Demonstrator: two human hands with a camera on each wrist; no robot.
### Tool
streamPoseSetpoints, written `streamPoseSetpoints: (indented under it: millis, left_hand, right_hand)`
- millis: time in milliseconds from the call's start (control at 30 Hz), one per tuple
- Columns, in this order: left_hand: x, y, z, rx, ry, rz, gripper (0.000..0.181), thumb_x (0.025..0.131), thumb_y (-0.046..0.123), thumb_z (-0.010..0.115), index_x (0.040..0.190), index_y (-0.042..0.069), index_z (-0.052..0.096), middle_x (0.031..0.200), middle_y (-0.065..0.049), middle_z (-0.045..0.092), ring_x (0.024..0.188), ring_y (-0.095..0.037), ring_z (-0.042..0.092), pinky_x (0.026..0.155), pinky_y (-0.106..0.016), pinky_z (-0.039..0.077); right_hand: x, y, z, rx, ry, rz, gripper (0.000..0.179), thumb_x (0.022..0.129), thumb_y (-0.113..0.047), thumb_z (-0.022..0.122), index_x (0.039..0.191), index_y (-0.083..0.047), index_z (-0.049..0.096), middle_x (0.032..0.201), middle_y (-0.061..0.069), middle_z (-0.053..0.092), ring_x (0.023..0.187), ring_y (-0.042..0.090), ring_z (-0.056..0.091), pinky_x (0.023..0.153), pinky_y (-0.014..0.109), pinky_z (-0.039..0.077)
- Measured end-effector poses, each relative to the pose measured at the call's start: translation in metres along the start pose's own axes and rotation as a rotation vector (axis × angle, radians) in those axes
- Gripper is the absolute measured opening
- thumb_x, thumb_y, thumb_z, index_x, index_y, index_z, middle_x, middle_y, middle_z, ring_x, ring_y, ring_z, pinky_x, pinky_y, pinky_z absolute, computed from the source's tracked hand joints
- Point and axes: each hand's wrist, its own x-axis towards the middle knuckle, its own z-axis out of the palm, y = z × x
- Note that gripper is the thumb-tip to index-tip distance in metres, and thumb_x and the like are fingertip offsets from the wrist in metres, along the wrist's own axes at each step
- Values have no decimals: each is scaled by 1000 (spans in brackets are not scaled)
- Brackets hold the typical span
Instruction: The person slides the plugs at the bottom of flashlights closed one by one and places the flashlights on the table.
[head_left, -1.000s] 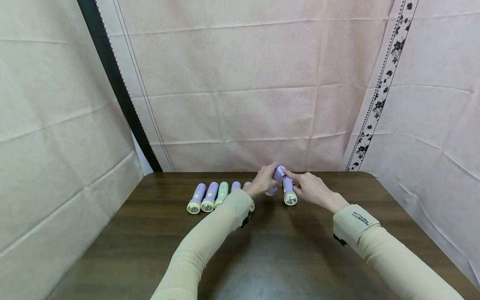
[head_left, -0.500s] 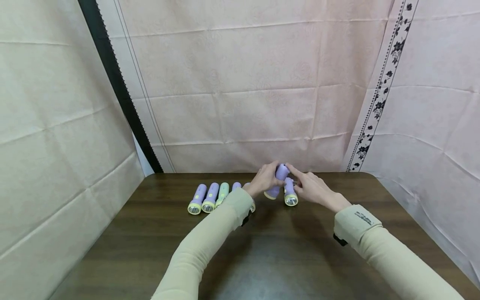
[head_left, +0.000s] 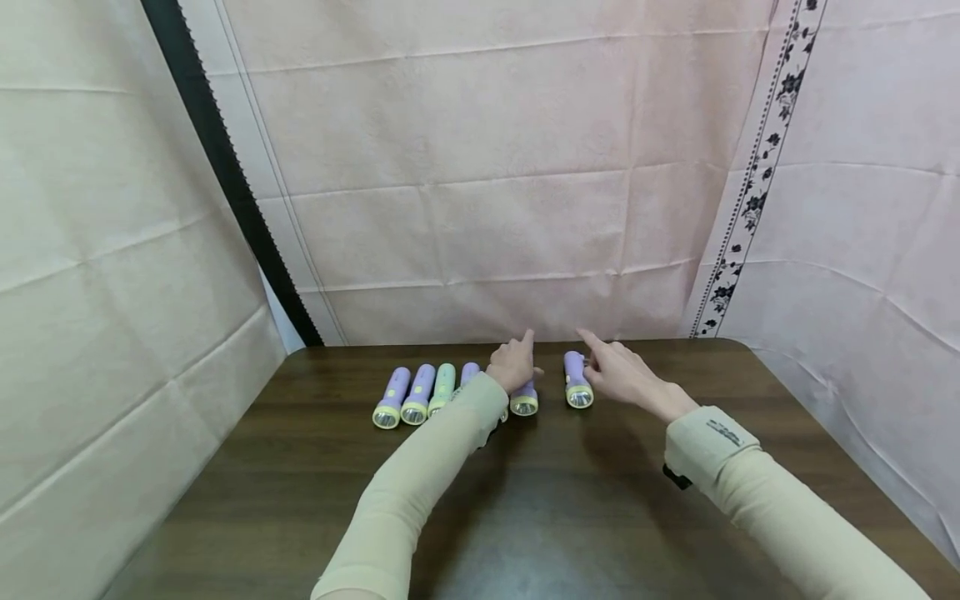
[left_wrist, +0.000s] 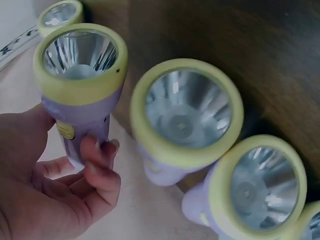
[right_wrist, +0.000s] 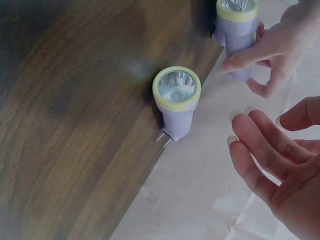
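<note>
My left hand (head_left: pixel 513 363) curls its fingers and thumb round the handle of a purple flashlight (left_wrist: pixel 82 107) with a yellow rim. That flashlight stands at the right end of a row, its lens facing me. My right hand (head_left: pixel 619 374) hovers beside another purple flashlight (right_wrist: pixel 177 120) that lies apart to the right; its fingers are extended and hold nothing. Two metal prongs (right_wrist: pixel 164 139) stick out of the tail of this one. The left wrist and sleeve hide part of the row in the head view.
Left of my left hand lie more purple flashlights (head_left: pixel 392 398) and a green flashlight (head_left: pixel 444 387), lenses toward me. All are near the far edge of the brown wooden table (head_left: pixel 285 500). Pale cloth (head_left: pixel 480 225) hangs behind and at both sides.
My left hand has brought the purple flashlight down and left from between the hands to the row's end. The right hand has parted from it and stays near the separate flashlight.
</note>
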Motion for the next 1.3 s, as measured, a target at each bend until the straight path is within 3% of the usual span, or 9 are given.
streamPoseSetpoints:
  millis: [200, 333, 467, 633, 800, 967, 1067, 1200, 1300]
  left_hand:
    - [7, -1, 14, 162, 4, -5, 57, 87, 34, 71, 135, 17, 45, 117, -9, 67, 101, -28, 67, 72, -39, 56]
    - [10, 2, 21, 242, -1, -18, 54, 85, 37, 72, 131, 18, 50, 120, -6, 65, 104, -25, 66, 77, -38, 56]
    - [13, 5, 26, 289, -10, -29, 46, 84, 39, 72, 122, 19, 54, 117, -2, 67, 103, -21, 67, 73, -38, 56]
    - [16, 11, 28, 323, -78, -39, 44, 89, 41, 66, 126, 20, 53, 120, 0, 66, 103, -18, 66, 59, -37, 51]
    - [16, 14, 30, 345, -102, -60, 44, 91, 44, 62, 127, 20, 52, 121, 2, 64, 101, -17, 64, 54, -37, 46]
    - [17, 21, 29, 338, -98, -82, 48, 92, 49, 58, 129, 20, 50, 119, 1, 66, 97, -18, 65, 59, -38, 49]
    - [21, 28, 29, 315, -19, -46, 45, 94, 50, 55, 126, 18, 52, 115, -2, 68, 97, -20, 67, 67, -40, 54]
    - [27, 41, 30, 168, 73, 41, 38, 97, 45, 53, 114, 12, 60, 110, -8, 69, 97, -26, 69, 74, -40, 55]
    - [30, 54, 33, 26, 38, -3, 40, 95, 44, 56, 112, 8, 61, 110, -10, 68, 97, -27, 69, 77, -39, 56]
  right_hand:
    - [-3, 2, 0, 2, -18, -5, 63, 83, -5, 59, 143, -4, 41, 77, 0, 66, 61, 9, 52, 55, 28, 42]
    - [-3, 5, 0, 13, -29, -14, 62, 82, -4, 59, 141, -4, 44, 75, 1, 65, 60, 9, 52, 54, 28, 42]
    - [-2, 6, -2, 18, -35, -8, 61, 81, -5, 60, 141, -4, 45, 74, -1, 65, 61, 8, 53, 56, 27, 43]
    - [-4, 9, -6, 27, -37, 10, 61, 80, -6, 59, 140, -5, 47, 75, -1, 66, 63, 8, 54, 59, 29, 44]
    - [-6, 14, -10, 27, -53, 20, 61, 81, -8, 59, 140, -5, 46, 78, 0, 67, 65, 9, 55, 61, 30, 44]
    - [-10, 20, -15, 7, -43, 34, 59, 80, -7, 60, 138, -5, 48, 74, -3, 65, 64, 9, 54, 62, 31, 44]
    - [-12, 25, -18, -6, -22, 37, 57, 79, -7, 60, 136, -5, 51, 72, -3, 64, 63, 9, 54, 62, 31, 44]
    - [-13, 29, -20, -12, -8, 27, 53, 79, -6, 58, 132, -3, 54, 71, -3, 65, 62, 9, 54, 62, 31, 45]
    - [-14, 30, -19, -10, -15, 29, 51, 79, -7, 57, 130, -2, 56, 72, -4, 65, 62, 8, 54, 61, 31, 45]
